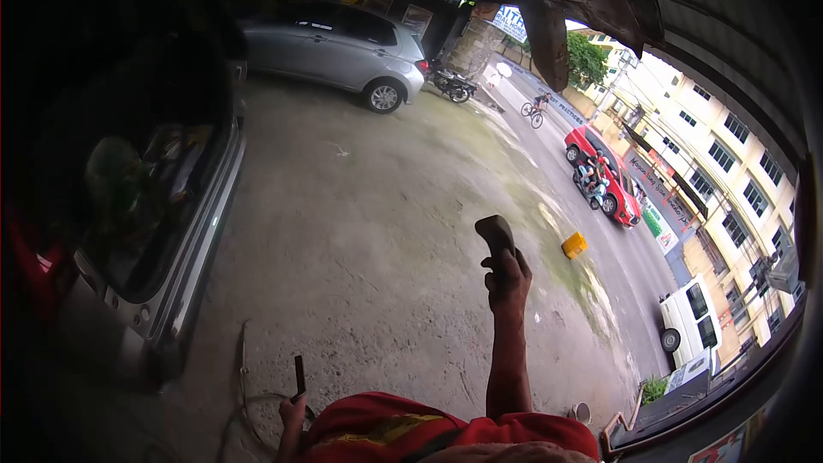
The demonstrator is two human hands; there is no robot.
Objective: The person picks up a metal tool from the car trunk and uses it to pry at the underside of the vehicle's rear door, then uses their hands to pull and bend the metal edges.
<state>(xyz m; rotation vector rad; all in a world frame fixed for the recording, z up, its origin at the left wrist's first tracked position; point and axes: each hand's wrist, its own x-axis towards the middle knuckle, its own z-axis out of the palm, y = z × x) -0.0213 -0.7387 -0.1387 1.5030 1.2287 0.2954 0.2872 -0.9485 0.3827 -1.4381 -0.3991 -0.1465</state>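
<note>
My right hand (pixel 507 279) is raised in front of me, with fingers closed around a dark, rounded block (pixel 495 234). What kind of block it is, I cannot make out. Low on the left, my left hand (pixel 292 412) grips a narrow, dark flat strip (pixel 299 377) that points upward. The two held things are well apart. Overhead hangs a dark, rough-edged piece (pixel 545 43), close to the camera and above both hands.
A vehicle door frame (pixel 206 244) borders the left. A silver car (pixel 343 47) and a motorcycle (pixel 453 85) stand farther off. On the concrete are a hose (pixel 243 373), a yellow container (pixel 574 245) and a can (pixel 582 412). A red vehicle (pixel 621 193) is on the road.
</note>
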